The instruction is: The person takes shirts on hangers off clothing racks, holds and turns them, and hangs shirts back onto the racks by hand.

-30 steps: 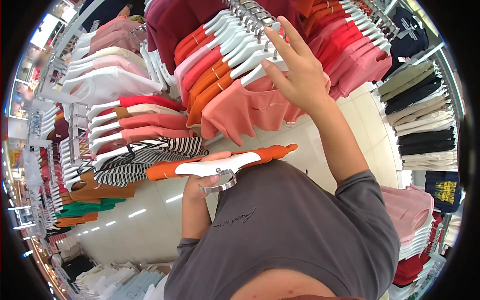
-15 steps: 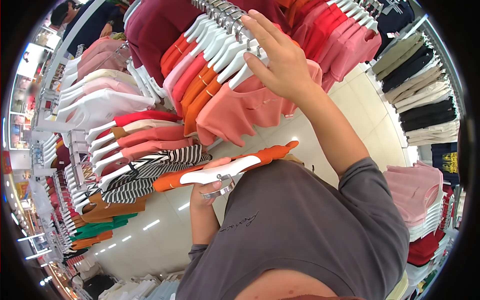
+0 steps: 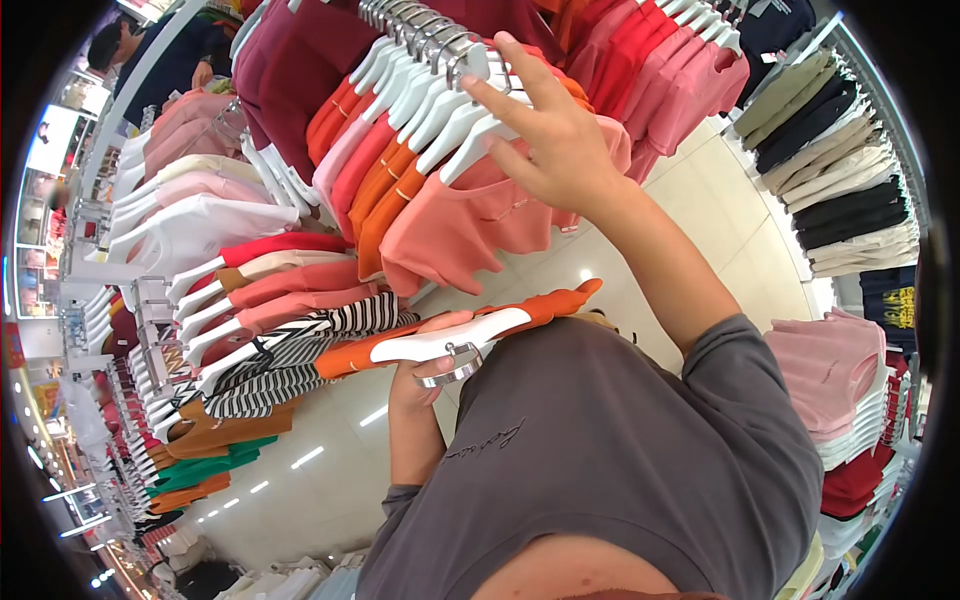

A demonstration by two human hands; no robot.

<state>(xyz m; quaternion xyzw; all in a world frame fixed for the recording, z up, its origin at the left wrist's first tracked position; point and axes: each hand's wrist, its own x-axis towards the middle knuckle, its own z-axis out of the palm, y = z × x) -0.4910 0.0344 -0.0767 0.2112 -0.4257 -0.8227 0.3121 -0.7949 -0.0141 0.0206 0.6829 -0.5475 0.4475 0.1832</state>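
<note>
My left hand (image 3: 418, 388) is closed around a white hanger (image 3: 450, 338) carrying an orange top (image 3: 545, 303), held level before my waist. The hanger's broad metal hook (image 3: 452, 368) points toward me. Up at the rack, my right hand (image 3: 570, 155) has its fingers spread and stretched out against the end of the hanger row. Its fingertips reach the metal hooks (image 3: 440, 40), and its thumb lies by the white hanger (image 3: 472, 150) of a salmon-pink top (image 3: 455, 225). Behind that hang orange tops (image 3: 385, 205) and pink ones on white hangers.
Left of me, a rack holds striped tops (image 3: 270, 375) and a white top (image 3: 205, 225). Folded trousers (image 3: 850, 200) hang at the right, above pink tops (image 3: 825, 370). A person in dark clothes (image 3: 160, 65) stands at the far upper left. Pale tiles (image 3: 700, 210) cover the floor.
My right hand has shifted slightly down and left, with its fingers lower on the hooks. The held orange top has moved a little to the right in view. The surroundings have shifted slightly left.
</note>
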